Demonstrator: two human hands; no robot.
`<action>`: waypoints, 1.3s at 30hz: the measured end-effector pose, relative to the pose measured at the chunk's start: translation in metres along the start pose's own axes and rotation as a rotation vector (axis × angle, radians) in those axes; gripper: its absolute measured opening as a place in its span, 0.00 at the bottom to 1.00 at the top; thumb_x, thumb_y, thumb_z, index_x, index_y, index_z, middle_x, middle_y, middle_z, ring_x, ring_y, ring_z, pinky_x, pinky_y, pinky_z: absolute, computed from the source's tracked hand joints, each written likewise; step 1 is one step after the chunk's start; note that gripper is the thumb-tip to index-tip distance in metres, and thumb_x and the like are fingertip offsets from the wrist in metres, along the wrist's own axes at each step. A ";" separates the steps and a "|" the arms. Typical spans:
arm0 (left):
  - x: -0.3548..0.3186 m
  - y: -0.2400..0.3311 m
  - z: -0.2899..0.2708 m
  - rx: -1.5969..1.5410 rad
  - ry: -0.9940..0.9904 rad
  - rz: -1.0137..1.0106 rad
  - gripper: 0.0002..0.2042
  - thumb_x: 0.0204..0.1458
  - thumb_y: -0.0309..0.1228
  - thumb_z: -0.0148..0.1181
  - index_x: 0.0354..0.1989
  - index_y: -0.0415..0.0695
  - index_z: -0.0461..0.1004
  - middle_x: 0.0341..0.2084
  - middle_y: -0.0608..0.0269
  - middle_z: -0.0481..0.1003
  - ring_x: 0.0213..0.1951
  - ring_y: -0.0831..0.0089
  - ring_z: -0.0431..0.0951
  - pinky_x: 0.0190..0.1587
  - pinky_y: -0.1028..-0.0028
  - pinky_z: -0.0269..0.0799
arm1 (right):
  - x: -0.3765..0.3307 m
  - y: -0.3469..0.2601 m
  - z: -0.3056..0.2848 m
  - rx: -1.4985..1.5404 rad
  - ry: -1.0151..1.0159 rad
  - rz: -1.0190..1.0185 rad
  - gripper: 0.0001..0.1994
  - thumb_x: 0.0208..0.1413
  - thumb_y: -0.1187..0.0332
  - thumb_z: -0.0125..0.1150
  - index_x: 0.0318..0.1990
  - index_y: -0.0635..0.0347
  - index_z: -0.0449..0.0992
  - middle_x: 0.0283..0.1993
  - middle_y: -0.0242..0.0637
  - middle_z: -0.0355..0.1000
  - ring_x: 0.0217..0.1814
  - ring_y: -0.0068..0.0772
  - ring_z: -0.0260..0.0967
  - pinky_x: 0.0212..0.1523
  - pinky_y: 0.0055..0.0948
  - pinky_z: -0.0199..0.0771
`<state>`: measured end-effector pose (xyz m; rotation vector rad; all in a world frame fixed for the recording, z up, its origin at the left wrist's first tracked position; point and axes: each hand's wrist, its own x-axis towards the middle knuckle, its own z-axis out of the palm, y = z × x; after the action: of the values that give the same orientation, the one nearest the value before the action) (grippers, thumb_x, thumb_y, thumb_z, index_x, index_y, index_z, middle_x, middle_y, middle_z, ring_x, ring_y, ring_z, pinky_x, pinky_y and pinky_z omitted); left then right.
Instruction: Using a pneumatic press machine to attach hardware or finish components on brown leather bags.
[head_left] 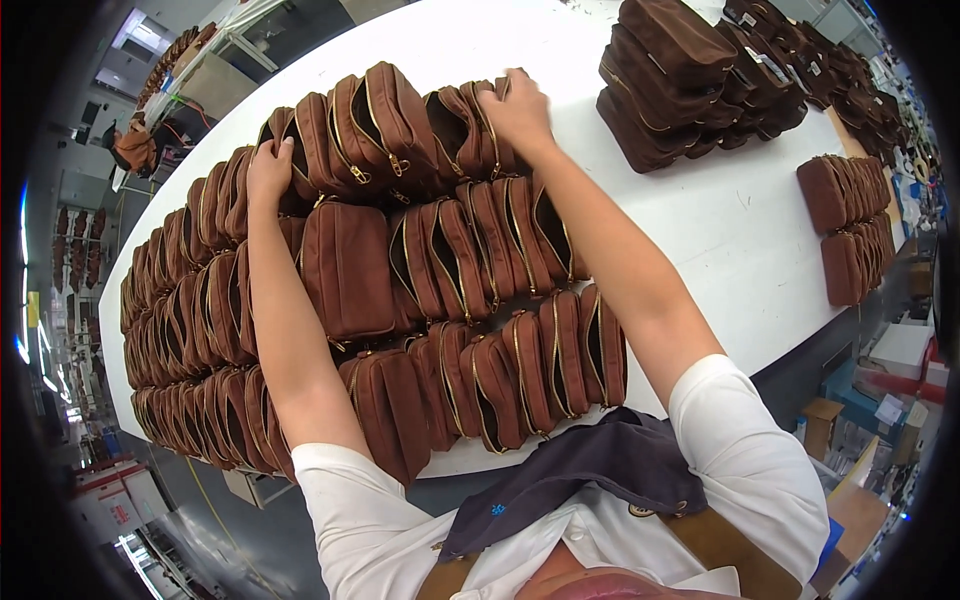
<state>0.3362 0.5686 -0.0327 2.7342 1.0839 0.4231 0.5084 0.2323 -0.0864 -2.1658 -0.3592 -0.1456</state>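
Note:
Brown zip pouches with brass-coloured zips stand packed side by side in three long rows. In the far row my left hand [269,172] is closed on a brown zip pouch [232,195], thumb up along its side. My right hand [518,110], a little blurred, grips the pouch [496,135] at the right end of that row; some fingertips are hidden behind it. Between my hands, several pouches [372,125] sit higher than their neighbours. Below them a pouch [350,270] turns its flat face toward me. Many pouches in the rows gape at their zips.
The pouches stand on a white table [680,225] with a curved-looking edge. Darker brown bags [665,80] are stacked at the far right, with more piled behind. Two short rows of brown pouches [845,230] lie at the right edge. Boxes [875,390] stand beyond it.

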 end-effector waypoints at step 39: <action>-0.702 0.477 0.024 -0.444 -1.338 1.237 0.24 0.57 0.42 0.56 0.59 0.43 0.67 0.51 0.49 0.72 0.53 0.53 0.73 0.54 0.64 0.68 | -0.874 0.522 -0.495 0.287 0.104 0.702 0.10 0.59 0.64 0.50 0.36 0.57 0.75 0.32 0.38 0.73 0.32 0.33 0.71 0.35 0.32 0.69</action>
<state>0.1624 -0.2617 -0.0710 2.0661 -0.8984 -0.8482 -0.1476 -0.6320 -0.4108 -1.8702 0.4232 0.1793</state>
